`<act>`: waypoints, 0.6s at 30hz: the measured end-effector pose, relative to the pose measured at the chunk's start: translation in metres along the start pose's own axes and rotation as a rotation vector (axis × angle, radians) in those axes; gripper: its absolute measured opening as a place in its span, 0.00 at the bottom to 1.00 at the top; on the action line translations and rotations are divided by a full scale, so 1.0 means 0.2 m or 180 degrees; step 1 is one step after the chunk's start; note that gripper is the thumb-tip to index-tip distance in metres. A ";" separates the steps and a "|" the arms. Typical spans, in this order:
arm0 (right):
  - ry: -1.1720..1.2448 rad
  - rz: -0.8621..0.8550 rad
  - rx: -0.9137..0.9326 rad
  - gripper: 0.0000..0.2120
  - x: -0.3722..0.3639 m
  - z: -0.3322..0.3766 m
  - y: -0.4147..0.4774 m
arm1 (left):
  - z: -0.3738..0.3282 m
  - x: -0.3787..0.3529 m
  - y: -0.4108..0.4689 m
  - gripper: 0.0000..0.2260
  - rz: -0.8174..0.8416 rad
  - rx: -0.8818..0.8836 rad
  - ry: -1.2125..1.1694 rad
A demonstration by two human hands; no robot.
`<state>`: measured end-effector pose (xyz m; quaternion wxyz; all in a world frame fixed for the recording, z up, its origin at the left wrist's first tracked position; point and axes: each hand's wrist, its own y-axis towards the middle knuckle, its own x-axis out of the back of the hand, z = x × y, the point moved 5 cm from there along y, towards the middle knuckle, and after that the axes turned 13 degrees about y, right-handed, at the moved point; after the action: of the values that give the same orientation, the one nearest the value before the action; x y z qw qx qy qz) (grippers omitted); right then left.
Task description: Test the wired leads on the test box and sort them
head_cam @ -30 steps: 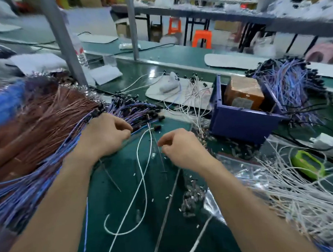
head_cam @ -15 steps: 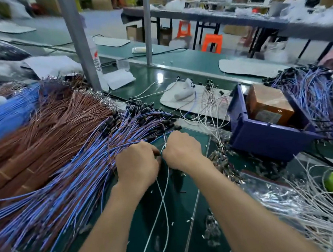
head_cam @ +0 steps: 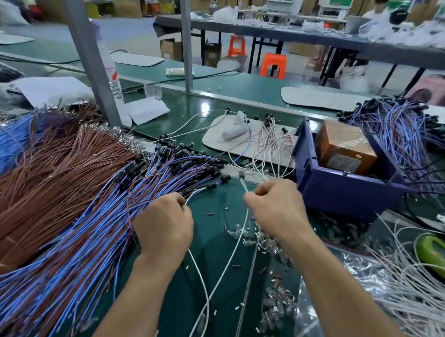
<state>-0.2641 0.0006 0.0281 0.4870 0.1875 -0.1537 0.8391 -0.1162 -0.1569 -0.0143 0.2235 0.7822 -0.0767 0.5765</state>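
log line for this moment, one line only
stage: lead in hand | left hand: grips white lead | right hand: pinches white lead near its tip | blue leads: piled at left

an orange stool (head_cam: 272, 65) stands beyond the bench (head_cam: 238, 90), a water bottle (head_cam: 113, 78) behind a grey post (head_cam: 89, 59)

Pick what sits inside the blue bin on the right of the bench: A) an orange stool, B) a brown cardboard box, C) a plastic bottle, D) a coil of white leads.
B: a brown cardboard box with a label sits inside the blue bin.
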 end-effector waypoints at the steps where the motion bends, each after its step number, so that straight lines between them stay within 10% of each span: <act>1: 0.0367 0.0048 -0.0072 0.10 0.04 -0.01 -0.02 | 0.00 0.00 0.00 0.06 -0.0016 -0.0014 -0.0051; 7: 0.2299 0.0327 -0.0116 0.07 0.25 -0.08 -0.13 | -0.07 0.11 -0.06 0.02 0.0005 -0.0485 -0.1195; 12: 0.2855 0.0146 0.0374 0.12 0.37 -0.12 -0.18 | -0.47 0.15 -0.25 0.11 0.2387 -0.1487 -0.2941; 18: 0.2868 -0.0460 0.0643 0.15 0.51 -0.19 -0.21 | -0.73 0.10 -0.37 0.10 0.2789 -0.1329 -0.3348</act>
<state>-0.2796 0.1152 0.0448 0.5417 -0.1388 0.1690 0.8116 -0.2085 -0.0246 0.0191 0.0498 0.7947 -0.5901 0.1331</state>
